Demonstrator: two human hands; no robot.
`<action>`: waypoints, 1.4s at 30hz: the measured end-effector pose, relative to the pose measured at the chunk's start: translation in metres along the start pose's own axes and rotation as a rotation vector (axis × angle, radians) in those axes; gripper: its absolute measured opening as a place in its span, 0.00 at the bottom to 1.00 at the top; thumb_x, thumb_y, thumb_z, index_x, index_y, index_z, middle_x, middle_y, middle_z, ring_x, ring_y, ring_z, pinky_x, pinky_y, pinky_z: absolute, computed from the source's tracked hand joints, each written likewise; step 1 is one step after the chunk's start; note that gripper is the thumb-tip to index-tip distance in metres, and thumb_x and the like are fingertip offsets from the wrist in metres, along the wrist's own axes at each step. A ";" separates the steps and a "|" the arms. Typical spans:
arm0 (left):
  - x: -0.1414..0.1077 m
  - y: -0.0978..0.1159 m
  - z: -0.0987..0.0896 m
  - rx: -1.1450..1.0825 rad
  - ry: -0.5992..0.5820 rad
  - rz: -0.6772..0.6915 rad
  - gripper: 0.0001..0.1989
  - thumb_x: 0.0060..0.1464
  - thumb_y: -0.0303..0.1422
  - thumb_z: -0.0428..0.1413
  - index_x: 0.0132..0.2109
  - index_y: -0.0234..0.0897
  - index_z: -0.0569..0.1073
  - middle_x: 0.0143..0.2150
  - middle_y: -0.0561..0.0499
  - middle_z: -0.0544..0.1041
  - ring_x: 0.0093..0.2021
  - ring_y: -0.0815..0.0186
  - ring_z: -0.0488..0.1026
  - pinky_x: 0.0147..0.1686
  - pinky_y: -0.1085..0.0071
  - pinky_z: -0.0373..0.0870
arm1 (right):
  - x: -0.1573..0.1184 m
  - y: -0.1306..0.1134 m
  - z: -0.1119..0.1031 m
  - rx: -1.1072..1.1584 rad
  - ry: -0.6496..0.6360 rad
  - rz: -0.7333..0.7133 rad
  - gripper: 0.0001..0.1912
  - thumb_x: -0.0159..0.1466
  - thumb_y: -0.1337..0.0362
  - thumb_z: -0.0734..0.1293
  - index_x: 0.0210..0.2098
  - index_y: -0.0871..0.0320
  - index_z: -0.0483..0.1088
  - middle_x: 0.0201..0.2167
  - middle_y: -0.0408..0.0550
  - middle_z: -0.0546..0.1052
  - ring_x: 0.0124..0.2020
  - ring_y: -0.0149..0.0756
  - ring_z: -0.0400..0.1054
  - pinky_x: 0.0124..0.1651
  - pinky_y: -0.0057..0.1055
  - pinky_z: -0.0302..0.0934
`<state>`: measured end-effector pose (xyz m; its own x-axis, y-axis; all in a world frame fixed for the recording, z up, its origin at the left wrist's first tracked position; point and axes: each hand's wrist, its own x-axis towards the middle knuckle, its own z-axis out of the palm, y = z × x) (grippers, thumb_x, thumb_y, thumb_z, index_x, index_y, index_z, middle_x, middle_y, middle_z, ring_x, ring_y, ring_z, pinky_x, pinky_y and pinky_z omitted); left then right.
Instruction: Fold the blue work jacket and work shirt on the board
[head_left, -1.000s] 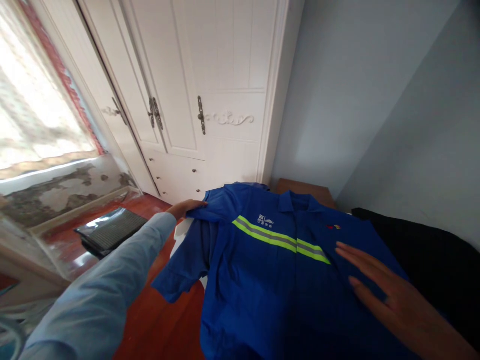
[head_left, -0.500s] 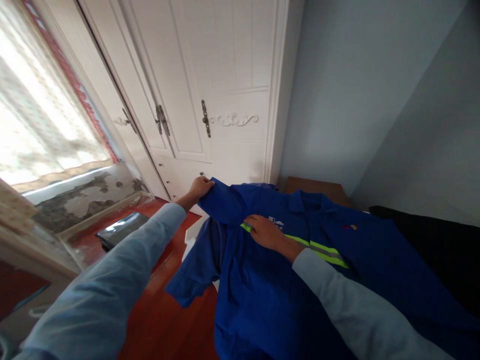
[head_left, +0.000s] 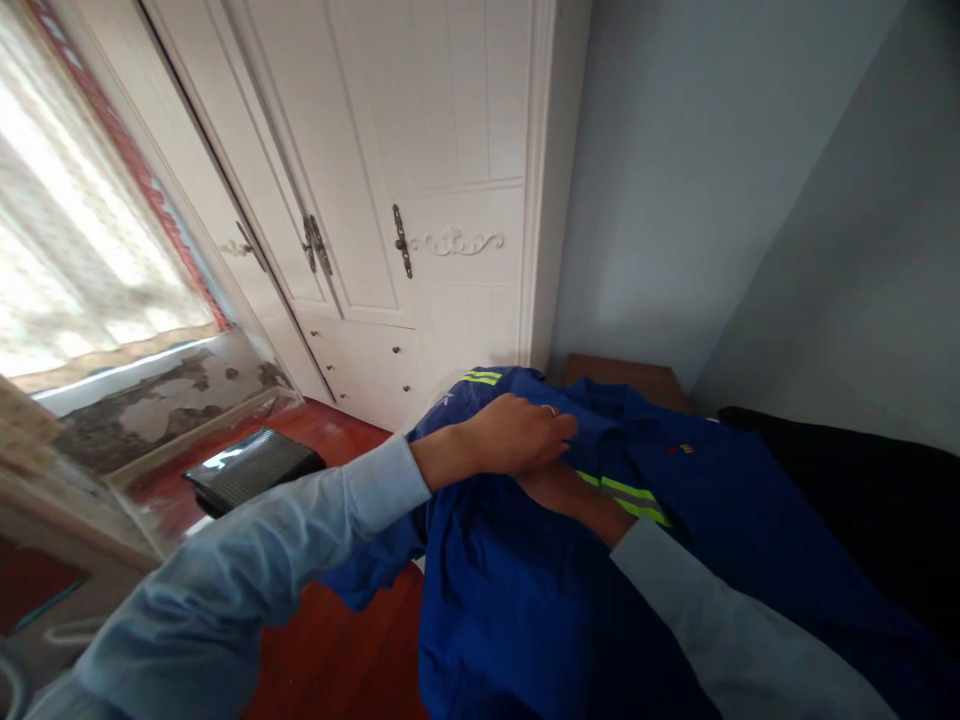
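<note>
A blue work shirt (head_left: 510,600) with a yellow-green and grey stripe lies spread in front of me, its collar toward the wall. My left hand (head_left: 517,435) is closed over the shirt's chest, apparently on its sleeve, which is drawn inward. A ring shows on one finger. Beneath it, my right hand (head_left: 559,492) rests on the chest near the stripe, its fingers hidden by the left hand. At the upper left, another blue striped garment (head_left: 469,392) shows from under the shirt.
A white wardrobe (head_left: 465,130) with dark handles stands ahead. A wooden surface (head_left: 630,378) sits behind the collar, and black cloth (head_left: 847,490) lies at right. On the red floor (head_left: 337,660), a dark shiny box (head_left: 251,468) is at left, below the curtained window (head_left: 97,220).
My left hand has carried the sleeve to the right across the chest, over my right hand. The striped garment underneath has come into sight. The view has shifted slightly.
</note>
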<state>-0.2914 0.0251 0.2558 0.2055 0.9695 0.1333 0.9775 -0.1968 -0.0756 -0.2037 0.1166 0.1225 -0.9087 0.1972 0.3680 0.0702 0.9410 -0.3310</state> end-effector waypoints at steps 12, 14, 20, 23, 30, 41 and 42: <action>-0.121 0.010 0.075 -0.217 0.206 -0.404 0.29 0.61 0.47 0.56 0.66 0.44 0.66 0.67 0.42 0.71 0.67 0.52 0.67 0.66 0.51 0.65 | -0.088 0.051 -0.086 0.589 0.032 0.223 0.14 0.66 0.63 0.61 0.49 0.55 0.72 0.44 0.54 0.83 0.38 0.41 0.80 0.42 0.41 0.76; -0.134 0.006 0.092 -0.157 0.187 -0.469 0.30 0.58 0.40 0.58 0.66 0.42 0.67 0.68 0.39 0.69 0.69 0.48 0.64 0.66 0.48 0.64 | -0.068 0.065 -0.081 0.645 0.139 0.292 0.14 0.64 0.63 0.62 0.48 0.57 0.71 0.41 0.54 0.83 0.36 0.41 0.80 0.37 0.38 0.75; -0.132 -0.001 0.110 -0.148 0.248 -0.669 0.28 0.59 0.30 0.54 0.66 0.35 0.67 0.64 0.37 0.72 0.63 0.50 0.70 0.62 0.53 0.69 | 0.024 0.098 -0.040 0.514 0.273 0.411 0.16 0.59 0.68 0.65 0.47 0.59 0.71 0.43 0.55 0.82 0.46 0.40 0.77 0.55 0.41 0.69; -0.119 -0.004 0.107 -0.146 0.233 -0.783 0.30 0.57 0.29 0.57 0.66 0.29 0.67 0.59 0.35 0.75 0.58 0.46 0.72 0.57 0.51 0.71 | 0.069 0.107 -0.020 0.442 0.234 0.540 0.16 0.58 0.70 0.67 0.46 0.59 0.73 0.44 0.54 0.82 0.47 0.40 0.76 0.56 0.40 0.67; -0.111 -0.005 0.119 -0.298 0.474 -0.787 0.17 0.56 0.21 0.53 0.49 0.38 0.79 0.43 0.45 0.81 0.47 0.53 0.76 0.48 0.55 0.72 | 0.133 0.127 0.005 0.456 0.184 0.697 0.06 0.57 0.63 0.72 0.31 0.59 0.77 0.33 0.51 0.83 0.43 0.45 0.78 0.51 0.39 0.67; -0.119 -0.004 0.149 -0.458 0.822 -0.816 0.12 0.57 0.23 0.51 0.41 0.38 0.78 0.39 0.47 0.79 0.40 0.58 0.77 0.43 0.59 0.75 | 0.153 0.149 0.020 0.775 0.209 0.767 0.06 0.48 0.72 0.73 0.27 0.59 0.77 0.23 0.43 0.80 0.31 0.36 0.76 0.42 0.32 0.70; -0.117 -0.003 0.147 -0.440 0.783 -0.840 0.12 0.56 0.23 0.51 0.41 0.38 0.78 0.39 0.47 0.79 0.41 0.57 0.77 0.43 0.57 0.75 | 0.153 0.149 0.021 0.788 0.201 0.772 0.05 0.48 0.72 0.73 0.26 0.59 0.77 0.22 0.43 0.80 0.30 0.36 0.75 0.41 0.32 0.70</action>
<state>-0.3250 -0.0667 0.0953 -0.6704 0.4998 0.5484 0.7215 0.2666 0.6390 -0.3407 0.2814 0.1109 -0.6463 0.7604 -0.0641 0.2415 0.1241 -0.9624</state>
